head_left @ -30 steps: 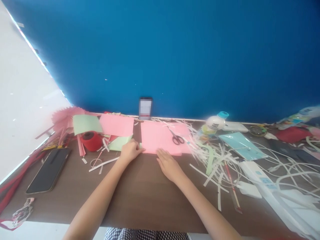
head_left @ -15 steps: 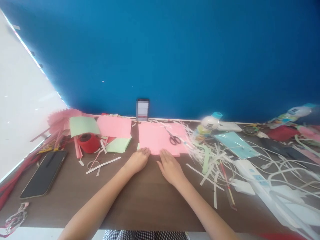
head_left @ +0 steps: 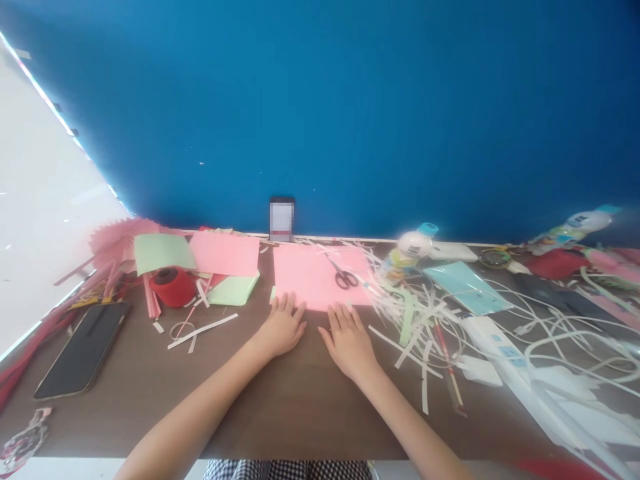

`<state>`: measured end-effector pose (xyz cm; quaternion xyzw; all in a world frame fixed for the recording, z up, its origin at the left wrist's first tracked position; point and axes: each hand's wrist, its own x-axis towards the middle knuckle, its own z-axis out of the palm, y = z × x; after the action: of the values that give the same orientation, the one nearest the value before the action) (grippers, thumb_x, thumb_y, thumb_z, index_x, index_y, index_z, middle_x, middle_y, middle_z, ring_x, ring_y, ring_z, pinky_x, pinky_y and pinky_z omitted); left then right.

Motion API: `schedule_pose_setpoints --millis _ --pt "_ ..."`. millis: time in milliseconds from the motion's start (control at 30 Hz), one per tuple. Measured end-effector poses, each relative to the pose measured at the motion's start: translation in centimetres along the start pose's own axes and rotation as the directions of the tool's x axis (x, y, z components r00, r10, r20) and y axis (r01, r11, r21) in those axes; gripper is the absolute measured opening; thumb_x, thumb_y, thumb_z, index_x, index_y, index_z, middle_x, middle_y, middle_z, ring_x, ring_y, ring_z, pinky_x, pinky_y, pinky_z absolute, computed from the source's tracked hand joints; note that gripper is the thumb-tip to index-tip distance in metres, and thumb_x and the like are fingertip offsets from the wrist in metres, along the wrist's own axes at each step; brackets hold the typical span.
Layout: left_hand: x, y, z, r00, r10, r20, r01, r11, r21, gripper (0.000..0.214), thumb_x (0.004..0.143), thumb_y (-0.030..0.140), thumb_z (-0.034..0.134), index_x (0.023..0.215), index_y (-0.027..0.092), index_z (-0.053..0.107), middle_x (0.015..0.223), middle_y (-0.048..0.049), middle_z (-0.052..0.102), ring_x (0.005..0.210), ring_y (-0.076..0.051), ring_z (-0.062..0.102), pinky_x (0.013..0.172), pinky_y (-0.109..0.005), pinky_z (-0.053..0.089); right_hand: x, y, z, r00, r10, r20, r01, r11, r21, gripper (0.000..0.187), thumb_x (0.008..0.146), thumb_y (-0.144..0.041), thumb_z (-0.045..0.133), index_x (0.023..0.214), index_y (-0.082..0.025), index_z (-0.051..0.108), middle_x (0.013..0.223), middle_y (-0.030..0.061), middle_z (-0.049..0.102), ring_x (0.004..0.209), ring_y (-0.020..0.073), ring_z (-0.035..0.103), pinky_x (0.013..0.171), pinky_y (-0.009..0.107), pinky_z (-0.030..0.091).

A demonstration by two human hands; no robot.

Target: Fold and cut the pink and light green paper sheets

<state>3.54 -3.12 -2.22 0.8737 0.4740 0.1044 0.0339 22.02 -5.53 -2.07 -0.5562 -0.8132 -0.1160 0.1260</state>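
Leftmost, a black rectangular phone lies near the left edge of the dark brown worktop. Next comes a red spool with a black core, nearer the back edge. Centrally, the left hand, flat, fingers extended and grasping nothing, touches the near left corner of the flat pink paper sheets, set toward the worktop's back edge. Dark-handled scissors lie on them; the right hand, likewise flat and holding nothing, touches the sheets' near edge. Farther right, loose white paper strips adjoin a long white power strip slanting toward the near right corner.
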Motion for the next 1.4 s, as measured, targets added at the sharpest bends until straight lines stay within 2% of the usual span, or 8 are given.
schedule_pose_setpoints --millis 200,433,667,800,1000,1167,1267,1400 --pt "0.1 0.3 -0.3 0.999 -0.027 0.032 0.026 0.998 0.051 0.048 0.087 0.030 0.031 0.132 0.014 0.030 0.136 -0.0223 0.028 0.124 -0.039 0.025 0.096 -0.054 0.024 -0.5 -0.4 -0.5 0.997 0.067 0.030 -0.064 0.992 -0.105 0.051 0.087 -0.040 0.032 0.121 -0.005 0.047 0.121 0.0233 0.050 0.116 0.0334 0.041 0.100 0.052 0.013" --pt "0.3 0.5 0.0 0.997 -0.041 -0.067 0.046 0.996 0.076 0.041 0.085 0.024 0.036 0.126 0.022 0.039 0.130 -0.0169 0.038 0.119 -0.036 0.034 0.092 -0.052 0.028 0.7 1.1 -0.6 0.996 0.078 0.041 -0.074 0.993 -0.091 0.031 0.089 -0.024 0.032 0.109 -0.015 0.055 0.106 0.0145 0.061 0.097 0.0246 0.056 0.095 0.047 0.023" --pt "0.7 -0.7 -1.0 0.985 0.011 -0.172 0.003 0.997 0.083 0.023 0.085 0.031 0.041 0.103 0.022 0.053 0.112 -0.0082 0.054 0.102 -0.024 0.048 0.088 -0.042 0.034 2.6 3.1 -1.4 0.949 -0.305 0.077 0.315 0.928 -0.200 0.027 0.075 0.003 0.039 0.079 -0.015 0.059 0.074 0.0048 0.062 0.070 0.0177 0.055 0.098 0.042 0.022" --pt "0.9 -2.1 -1.2 0.982 0.035 -0.188 -0.020 0.996 0.082 0.017 0.086 0.028 0.042 0.092 0.020 0.055 0.098 -0.0055 0.060 0.096 -0.021 0.051 0.083 -0.037 0.036 2.6 3.6 -1.1 0.932 -0.361 0.041 0.362 0.911 -0.197 0.029 0.074 0.005 0.036 0.077 -0.015 0.057 0.072 0.0046 0.059 0.068 0.0169 0.053 0.094 0.040 0.028" --pt "0.9 -3.5 -2.7 0.982 0.036 -0.184 -0.043 0.999 -0.029 0.023 0.087 0.020 0.037 0.085 0.018 0.059 0.086 -0.0064 0.062 0.082 -0.019 0.053 0.071 -0.031 0.038 2.8 4.0 -2.6 0.978 -0.206 -0.020 0.207 0.967 0.147 0.022 0.085 -0.014 0.035 0.081 -0.016 0.056 0.077 0.0069 0.059 0.075 0.0191 0.053 0.078 0.035 0.039" --pt "1.1 -4.8 -4.5 0.998 0.011 -0.058 -0.037 0.882 -0.470 0.029 0.086 0.036 0.040 0.085 0.019 0.064 0.088 -0.0030 0.065 0.078 -0.015 0.057 0.069 -0.024 0.040 3.8 5.0 -5.0 0.973 -0.075 0.218 -0.073 0.798 0.598 0.022 0.085 -0.032 0.041 0.088 -0.021 0.060 0.089 0.0037 0.061 0.081 0.0167 0.056 0.074 0.028 0.042" --pt "1.2 -5.5 -4.2 0.999 0.037 0.010 -0.026 0.846 -0.532 0.027 0.083 0.037 0.046 0.084 0.019 0.066 0.085 -0.0026 0.066 0.076 -0.015 0.057 0.068 -0.023 0.040 4.4 5.4 -5.1 0.935 -0.120 0.335 -0.128 0.765 0.632 0.021 0.081 -0.033 0.048 0.078 -0.020 0.063 0.084 0.0033 0.062 0.078 0.0171 0.057 0.073 0.029 0.042" --pt "1.2 -6.1 -3.2 0.996 0.088 -0.015 -0.086 0.895 -0.437 0.025 0.083 0.033 0.046 0.084 0.020 0.067 0.082 -0.0038 0.063 0.076 -0.015 0.056 0.069 -0.023 0.039 4.8 5.4 -3.6 0.930 -0.133 0.343 -0.113 0.784 0.610 0.019 0.080 -0.028 0.049 0.076 -0.019 0.064 0.081 0.0050 0.062 0.076 0.0175 0.056 0.072 0.030 0.042"
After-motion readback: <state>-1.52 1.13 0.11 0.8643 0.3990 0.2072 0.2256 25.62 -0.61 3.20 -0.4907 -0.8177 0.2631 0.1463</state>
